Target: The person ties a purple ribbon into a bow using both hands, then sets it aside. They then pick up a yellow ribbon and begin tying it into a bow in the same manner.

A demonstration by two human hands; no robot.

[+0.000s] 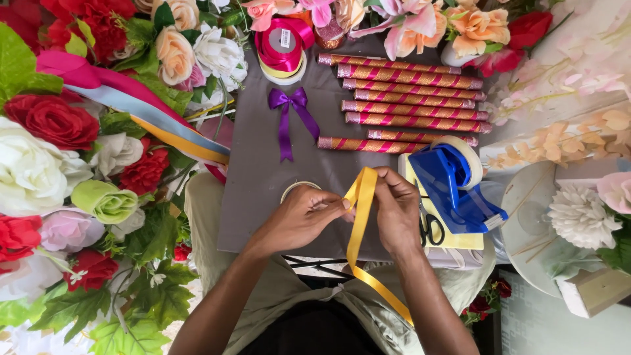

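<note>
1. Yellow satin ribbon [360, 217] is up over the grey board [263, 171] on the person's lap, folded into a loop at the top so it can be shaped.
2. Left hand [299, 220] pinches the fold from the side, fingers pressed together on the ribbon; right hand [397, 210] pinches the other edge, thumb and fingertips closed on it.
3. The tail hangs down between the wrists, glossy and flat, trailing right.
4. A finished purple bow [290, 112] lies further up the board, beside 7 pink-and-gold striped tubes [411, 98]; blue tape dispenser [453, 184] and scissors [430, 230] sit just right, within reach.
</note>
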